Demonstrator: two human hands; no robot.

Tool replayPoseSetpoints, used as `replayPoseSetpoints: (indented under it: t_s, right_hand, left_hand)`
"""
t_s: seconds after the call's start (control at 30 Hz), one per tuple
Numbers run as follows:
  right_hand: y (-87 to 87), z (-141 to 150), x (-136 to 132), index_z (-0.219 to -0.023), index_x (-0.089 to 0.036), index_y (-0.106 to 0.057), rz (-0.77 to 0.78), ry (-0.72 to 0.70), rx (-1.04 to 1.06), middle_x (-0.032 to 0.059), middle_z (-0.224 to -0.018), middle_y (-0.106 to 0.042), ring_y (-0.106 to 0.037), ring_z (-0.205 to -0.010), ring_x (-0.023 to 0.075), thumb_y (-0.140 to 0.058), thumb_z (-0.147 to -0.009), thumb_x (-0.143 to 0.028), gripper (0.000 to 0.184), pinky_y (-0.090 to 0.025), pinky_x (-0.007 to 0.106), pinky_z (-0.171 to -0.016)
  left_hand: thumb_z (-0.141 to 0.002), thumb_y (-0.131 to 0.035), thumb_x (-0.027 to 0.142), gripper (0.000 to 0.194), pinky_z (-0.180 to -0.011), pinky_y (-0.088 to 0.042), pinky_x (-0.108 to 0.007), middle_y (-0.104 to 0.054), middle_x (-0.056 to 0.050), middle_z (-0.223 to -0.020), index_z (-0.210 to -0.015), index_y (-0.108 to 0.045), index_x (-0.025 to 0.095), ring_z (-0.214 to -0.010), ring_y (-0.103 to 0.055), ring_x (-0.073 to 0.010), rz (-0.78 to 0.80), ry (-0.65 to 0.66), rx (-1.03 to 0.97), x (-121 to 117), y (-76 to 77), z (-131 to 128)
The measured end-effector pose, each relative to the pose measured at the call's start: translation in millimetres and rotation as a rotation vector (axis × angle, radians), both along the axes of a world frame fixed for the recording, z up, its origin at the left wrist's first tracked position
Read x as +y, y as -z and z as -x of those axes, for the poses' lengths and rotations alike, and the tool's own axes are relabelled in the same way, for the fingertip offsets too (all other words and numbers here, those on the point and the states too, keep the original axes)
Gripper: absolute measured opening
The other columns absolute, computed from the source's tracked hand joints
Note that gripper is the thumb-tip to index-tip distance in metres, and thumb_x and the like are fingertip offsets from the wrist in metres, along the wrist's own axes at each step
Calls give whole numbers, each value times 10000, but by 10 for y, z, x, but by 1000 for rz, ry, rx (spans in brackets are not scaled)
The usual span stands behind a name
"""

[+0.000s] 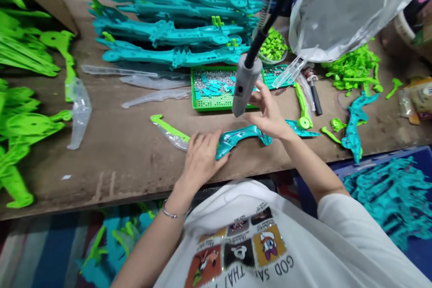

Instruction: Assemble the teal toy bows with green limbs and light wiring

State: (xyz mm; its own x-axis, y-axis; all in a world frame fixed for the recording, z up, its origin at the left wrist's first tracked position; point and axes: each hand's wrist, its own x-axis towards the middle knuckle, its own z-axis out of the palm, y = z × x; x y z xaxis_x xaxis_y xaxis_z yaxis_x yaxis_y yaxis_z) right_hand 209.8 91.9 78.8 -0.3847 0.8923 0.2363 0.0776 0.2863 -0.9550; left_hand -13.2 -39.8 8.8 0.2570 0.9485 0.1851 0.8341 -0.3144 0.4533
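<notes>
A curved teal plastic part [241, 136] lies on the bench in front of me. My left hand [203, 156] is over its left end, thumb along the near edge and fingers on top, holding it down. A lime-green arm with a clear plastic piece [173, 135] sticks out left of that hand. My right hand [268, 112] is raised above the part's right end, fingers apart, just beside a grey electric screwdriver [247, 83] hanging on a cable and spring. Whether the fingers behind the screwdriver touch it, I cannot tell.
Behind the screwdriver sits a green tray [216, 107] of screws and small teal pieces. Long teal parts [175, 56] are stacked beyond it. Lime-green parts [30, 135] pile up at left. A black-handled tool [316, 99] lies right, above a blue bin [418, 157].
</notes>
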Motion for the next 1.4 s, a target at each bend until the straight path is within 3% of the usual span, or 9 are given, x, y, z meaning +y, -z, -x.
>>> replayPoseSetpoints:
  t_s: [0.1,0.27,0.37,0.47,0.63,0.83,0.97,1.2,1.4]
  right_hand:
    - [7,-393,-89,-1426,-287,-527,-17,61,-99,55,-1180,-766,-722,-1154,216,-741,-783,-208,683,-581,395,-1013]
    - [-48,-915,-263,-1247,-224,-676,-9,145,-388,61,-1116,-797,-765,-1069,216,-551,-837,-107,444,-588,409,-979]
    - [-85,-998,-381,-1205,-226,-706,-22,80,-601,58,-1121,-809,-772,-1055,225,-549,-879,-117,377,-584,405,-977]
    - [-60,-899,-437,-1150,-225,-735,-37,9,-659,56,-1108,-812,-776,-1016,224,-566,-923,-166,289,-592,375,-931]
    - [48,-454,-358,-1132,-206,-757,-95,-101,-670,74,-1100,-804,-744,-949,219,-579,-971,-249,244,-563,354,-857]
    - [143,-31,-256,-1044,-183,-792,-45,-253,-860,74,-905,-793,-687,-760,194,-696,-916,-315,207,-476,313,-718]
    - [181,-19,-272,-911,-189,-779,-34,-185,-792,47,-866,-780,-667,-746,179,-701,-862,-201,92,-463,306,-718]
    - [187,-169,-363,-853,-188,-732,-13,-17,-623,35,-824,-739,-669,-755,185,-686,-832,-227,64,-509,330,-728]
    - [307,-168,-467,-1056,-196,-770,25,55,-478,28,-855,-732,-672,-770,174,-690,-835,-248,240,-562,343,-778]
  left_hand:
    - [-907,-656,412,758,-1169,-376,-578,-683,-151,-1255,-1587,-391,207,-1173,-625,-363,0,-7,43,-97,-19,272]
    - [-893,-675,398,812,-1165,-403,-579,-675,-125,-1277,-1613,-333,242,-1185,-631,-342,31,-25,78,-296,-74,669]
    - [-921,-656,402,788,-1197,-379,-583,-656,-130,-1326,-1614,-327,222,-1221,-623,-331,61,-40,89,-402,-116,860]
    - [-933,-662,430,782,-1234,-332,-604,-624,-139,-1405,-1612,-333,224,-1310,-584,-345,96,-41,86,-462,-173,957]
    - [-908,-718,504,801,-1261,-281,-638,-564,-141,-1505,-1586,-373,253,-1480,-444,-384,95,11,-5,-388,-313,743]
    - [-964,-680,405,554,-1191,-412,-554,-653,-136,-1372,-1457,-500,226,-1351,-577,-316,20,115,-164,-146,-362,270]
    - [-975,-672,320,384,-1091,-486,-516,-707,-132,-1259,-1327,-590,194,-1220,-647,-294,48,157,-200,-56,-317,143]
    - [-1023,-598,292,160,-944,-531,-400,-745,-98,-1073,-1093,-689,180,-1047,-681,-236,59,98,-275,-13,-174,92]
    - [-967,-694,327,186,-942,-515,-409,-741,-94,-1043,-1078,-705,179,-1043,-662,-249,65,132,-241,17,-144,101]
